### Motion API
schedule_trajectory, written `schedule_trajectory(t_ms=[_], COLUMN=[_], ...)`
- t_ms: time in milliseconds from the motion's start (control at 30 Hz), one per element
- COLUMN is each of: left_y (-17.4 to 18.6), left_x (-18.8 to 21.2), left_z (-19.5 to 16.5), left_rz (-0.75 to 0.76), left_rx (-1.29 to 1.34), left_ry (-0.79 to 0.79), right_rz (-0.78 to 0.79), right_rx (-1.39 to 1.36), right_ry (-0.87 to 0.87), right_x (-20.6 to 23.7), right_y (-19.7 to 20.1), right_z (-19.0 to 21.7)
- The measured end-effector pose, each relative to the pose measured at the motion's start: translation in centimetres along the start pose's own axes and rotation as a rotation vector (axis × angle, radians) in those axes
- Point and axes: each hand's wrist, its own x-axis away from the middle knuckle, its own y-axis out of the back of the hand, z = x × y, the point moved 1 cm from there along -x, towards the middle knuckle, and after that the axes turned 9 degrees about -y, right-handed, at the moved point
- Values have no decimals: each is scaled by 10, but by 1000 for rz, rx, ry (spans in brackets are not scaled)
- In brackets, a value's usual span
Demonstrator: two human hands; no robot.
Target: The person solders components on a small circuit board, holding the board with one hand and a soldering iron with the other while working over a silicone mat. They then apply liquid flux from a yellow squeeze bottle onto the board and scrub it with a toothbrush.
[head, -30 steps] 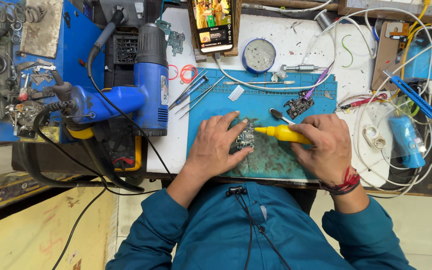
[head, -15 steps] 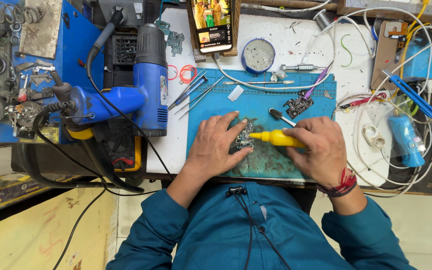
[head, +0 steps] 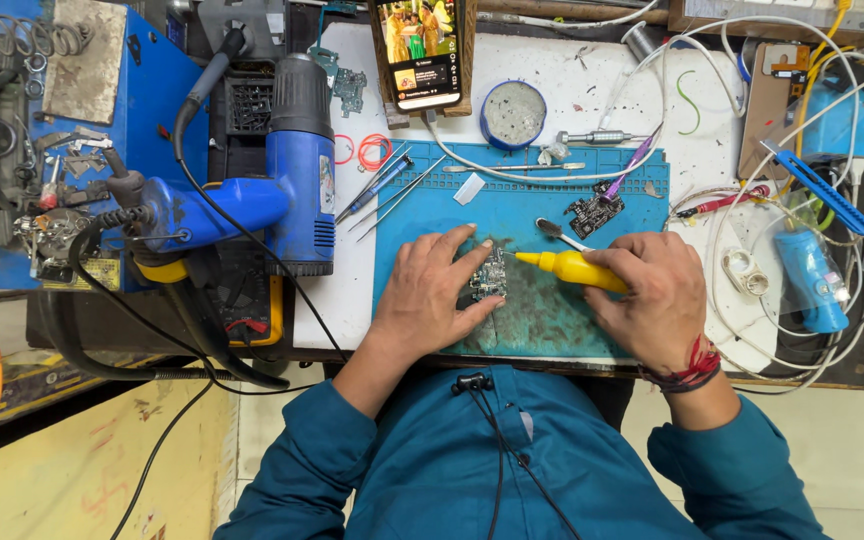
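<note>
Pinning the light, fragile circuit board [head: 490,277] by its edges, left hand [head: 432,295] spread, we pinch the yellow bottle [head: 574,269] in our right hand [head: 652,298]

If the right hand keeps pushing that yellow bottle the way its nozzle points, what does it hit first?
Most likely the small circuit board under the left hand: the right hand aims the yellow bottle leftward, its tip close to the board's edge. Whether the tip touches it, I cannot tell.

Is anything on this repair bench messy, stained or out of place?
Yes. The blue work mat is smeared with a dark, grimy patch around the small green circuit board, under the left hand and the yellow squeeze bottle in the right hand. White cables sprawl tangled to the right.
</note>
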Motion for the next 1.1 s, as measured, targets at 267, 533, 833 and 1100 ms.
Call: schedule_trajectory(t_ms=[267,533,833,1100], left_y=[-2,1,2,3], left_x=[1,-4,-7,-6], left_z=[2,3,3,3], left_rz=[-11,-18,-38,-19], left_rx=[-7,6,-15,-14], left_ry=[-1,-7,12,34], right_rz=[67,-172,-195,-369], right_rx=[18,-220,-577,-302], right_ry=[20,28,-171,2], right_x=[4,-16,-162,-133], right_y=[5,1,-53,-49], right_z=[-5,-21,-36,-37])
